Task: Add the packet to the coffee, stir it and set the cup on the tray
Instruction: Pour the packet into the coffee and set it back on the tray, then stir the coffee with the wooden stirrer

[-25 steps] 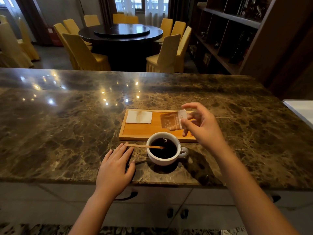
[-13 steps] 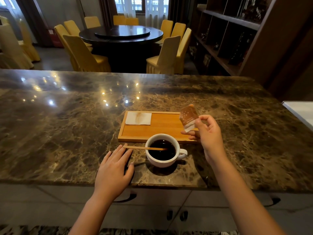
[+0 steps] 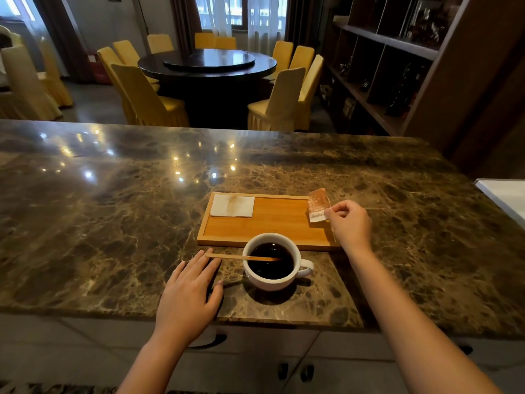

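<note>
The right hand [image 3: 350, 227] pinches the packet [image 3: 318, 204] over the wooden tray's [image 3: 272, 223] right edge, the left hand [image 3: 189, 294] lies open and flat on the marble counter [image 3: 113, 223], just beside the coffee cup [image 3: 271, 263] holding a stir stick [image 3: 227, 255].

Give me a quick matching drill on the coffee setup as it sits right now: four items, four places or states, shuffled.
Items:
1. packet
2. stir stick
3. napkin
4. cup

Places or states:
A. on the counter, in front of the tray's near edge
B. pinched in the right hand
C. flat on the tray's far left corner
D. resting across the cup's rim, one end in the coffee

Pairs: 1-B, 2-D, 3-C, 4-A
</note>
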A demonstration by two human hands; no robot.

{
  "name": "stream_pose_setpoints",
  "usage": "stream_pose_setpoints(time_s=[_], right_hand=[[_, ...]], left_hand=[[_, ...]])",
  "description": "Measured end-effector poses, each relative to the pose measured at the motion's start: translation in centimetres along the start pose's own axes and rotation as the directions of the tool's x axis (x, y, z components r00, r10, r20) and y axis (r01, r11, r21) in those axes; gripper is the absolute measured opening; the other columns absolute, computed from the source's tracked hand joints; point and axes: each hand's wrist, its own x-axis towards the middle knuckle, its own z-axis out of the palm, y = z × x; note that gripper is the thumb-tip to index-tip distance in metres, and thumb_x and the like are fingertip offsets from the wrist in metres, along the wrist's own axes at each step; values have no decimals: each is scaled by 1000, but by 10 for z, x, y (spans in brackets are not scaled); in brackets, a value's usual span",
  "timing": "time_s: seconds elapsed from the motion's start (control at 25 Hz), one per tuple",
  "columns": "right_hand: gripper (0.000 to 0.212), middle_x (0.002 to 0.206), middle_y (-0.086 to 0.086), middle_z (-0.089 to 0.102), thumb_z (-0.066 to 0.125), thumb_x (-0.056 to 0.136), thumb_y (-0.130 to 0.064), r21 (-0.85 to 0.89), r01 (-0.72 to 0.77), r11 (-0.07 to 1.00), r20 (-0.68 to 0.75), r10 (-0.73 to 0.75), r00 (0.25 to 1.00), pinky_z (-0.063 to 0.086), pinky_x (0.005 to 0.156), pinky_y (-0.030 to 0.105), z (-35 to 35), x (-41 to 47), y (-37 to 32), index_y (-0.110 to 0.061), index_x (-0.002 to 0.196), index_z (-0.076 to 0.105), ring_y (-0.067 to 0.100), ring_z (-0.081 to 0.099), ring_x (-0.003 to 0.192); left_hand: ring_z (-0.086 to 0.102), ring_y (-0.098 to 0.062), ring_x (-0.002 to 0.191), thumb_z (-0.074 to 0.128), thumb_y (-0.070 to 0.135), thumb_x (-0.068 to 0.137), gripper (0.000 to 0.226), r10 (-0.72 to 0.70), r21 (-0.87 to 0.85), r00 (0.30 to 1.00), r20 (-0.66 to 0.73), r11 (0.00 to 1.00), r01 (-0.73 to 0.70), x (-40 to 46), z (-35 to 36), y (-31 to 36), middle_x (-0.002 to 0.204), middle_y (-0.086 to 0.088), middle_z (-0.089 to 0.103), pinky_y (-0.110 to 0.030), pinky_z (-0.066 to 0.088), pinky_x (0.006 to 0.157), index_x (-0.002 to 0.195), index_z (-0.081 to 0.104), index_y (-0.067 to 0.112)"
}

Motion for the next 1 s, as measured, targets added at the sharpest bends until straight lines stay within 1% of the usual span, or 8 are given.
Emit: stream_pose_setpoints(time_s=[0.12,0.28,0.36,0.48,0.6,0.84,0.92,1.0], right_hand=[[13,80,3,69,64,84,-29,-268,95,959,-51,-112,992,40,89,42,9,7,3,-19,77,59,22,62,79],[19,92,5,68,64,84,-32,-419,189,888,-25,-219,975,38,90,42,7,10,5,-16,93,58,23,62,87],[24,108,5,63,59,87,-32,-490,335,805,53,-356,933,37,92,42,2,6,9,-17,107,57,23,57,101],[33,134,0,53,44,95,-31,-467,583,665,349,-467,812,26,107,43,-2,-4,12,-23,125,52,18,43,126],[38,144,-3,45,35,97,-35,-486,640,596,492,-419,763,10,115,45,-1,-8,14,-26,132,45,15,34,136],[34,136,-3,53,38,97,-33,-481,628,611,473,-422,773,10,114,49,-1,-7,5,-23,127,50,15,42,130],[35,134,-1,56,39,96,-33,-441,620,648,427,-456,781,18,113,47,-4,-11,-1,-21,127,52,16,44,128],[32,124,2,62,45,95,-31,-311,644,699,390,-524,757,33,103,41,-10,-21,-20,-17,121,57,18,51,118]], left_hand=[[40,-15,125,36,40,86,50,3,-9,1000,-9,1000,-3,0,0,0,134,-2,50,-40,26,103,127,53,18],[39,-15,126,37,40,86,50,3,-17,1000,-15,1000,-3,0,0,1,135,-2,48,-40,27,103,128,52,18],[39,-15,126,37,40,86,50,-2,-16,1000,-15,1000,2,0,1,1,136,-2,48,-40,27,103,128,52,18],[40,-16,125,37,40,86,50,-4,-14,1000,-13,1000,4,1,1,0,136,-3,48,-41,27,103,127,53,17],[39,-16,126,37,40,86,50,-3,-14,1000,-12,1000,3,1,1,0,136,-3,48,-40,27,103,128,53,17],[37,-15,127,36,41,87,51,-5,-14,1000,-7,1000,5,0,1,0,137,-3,47,-38,24,104,129,52,17],[37,-15,127,36,40,87,51,-4,-14,1000,-7,1000,4,0,1,0,137,-3,47,-37,23,104,129,52,17],[37,-14,128,36,40,87,50,-6,-17,1000,-8,1000,5,0,1,1,137,-2,46,-37,22,104,129,52,17]])
